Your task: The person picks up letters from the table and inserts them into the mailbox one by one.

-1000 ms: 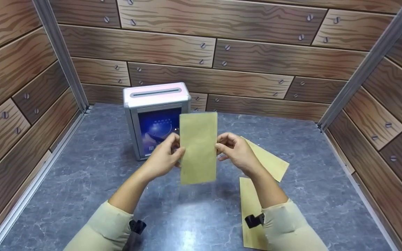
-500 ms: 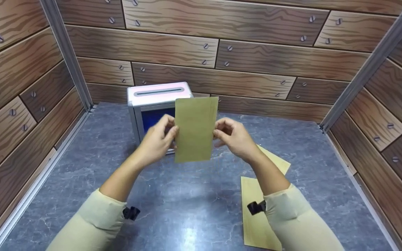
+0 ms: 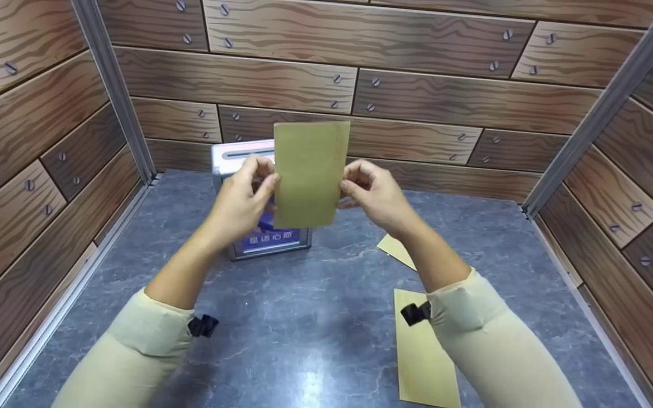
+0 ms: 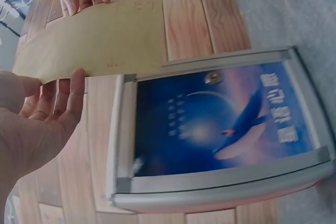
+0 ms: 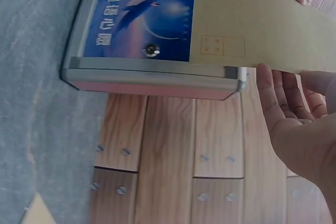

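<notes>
A tan paper envelope [image 3: 309, 175] is held upright in the air between both hands. My left hand [image 3: 241, 195] pinches its left edge, thumb in front and fingers behind. On the opposite edge, my right hand [image 3: 378, 195] pinches it the same way. Behind the envelope stands a slotted box [image 4: 220, 119] with a silver metal frame, a blue whale picture on its front and a small round lock. In the head view the envelope and left hand cover much of the box, including the right part of its top slot. Small red printed squares show on the envelope in the right wrist view.
Two more tan envelopes lie on the grey marbled table [image 3: 281, 351]: one envelope [image 3: 425, 351] near the front right, another envelope [image 3: 397, 251] farther back, partly under the right arm. Wood-print walls [image 3: 417, 90] enclose the back and both sides.
Both hands have raised the envelope and carried it slightly left, from in front of the box's lower right to level with its top. The box and the lying envelopes have stayed put.
</notes>
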The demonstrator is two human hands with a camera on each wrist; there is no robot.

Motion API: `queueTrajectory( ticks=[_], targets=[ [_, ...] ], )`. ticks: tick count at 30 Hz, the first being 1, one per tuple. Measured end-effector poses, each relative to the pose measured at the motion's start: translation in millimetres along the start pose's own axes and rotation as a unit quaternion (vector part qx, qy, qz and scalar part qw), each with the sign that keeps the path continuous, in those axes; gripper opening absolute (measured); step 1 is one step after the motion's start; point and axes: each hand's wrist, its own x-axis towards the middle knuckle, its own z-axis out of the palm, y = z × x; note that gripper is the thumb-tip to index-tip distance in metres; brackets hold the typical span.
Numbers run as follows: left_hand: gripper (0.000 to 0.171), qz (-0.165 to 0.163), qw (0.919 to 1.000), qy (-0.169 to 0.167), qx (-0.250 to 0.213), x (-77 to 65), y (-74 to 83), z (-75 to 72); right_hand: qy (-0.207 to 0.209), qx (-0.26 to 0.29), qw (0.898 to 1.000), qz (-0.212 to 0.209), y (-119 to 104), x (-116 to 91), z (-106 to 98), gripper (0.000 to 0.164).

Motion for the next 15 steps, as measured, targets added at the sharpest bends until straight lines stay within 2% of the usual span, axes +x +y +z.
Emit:
queueTrajectory(
  ticks=[6,11,15],
  targets=[
    [0.008,0.040,0.9984,0.040,0.005,13.4,21.6,-20.7,0.051,-0.044,0.994,-0.085,-31.9,19.9,7.2,0.008],
    [0.003,0.077,0.9939,0.075,0.022,24.2,39.1,-35.3,0.094,-0.071,0.985,-0.128,-53.3,38.4,11.5,0.007],
    [0.008,0.094,0.9903,0.096,0.034,31.1,46.4,-44.7,0.124,-0.078,0.977,-0.152,-62.0,54.6,16.7,0.005]
  ],
)
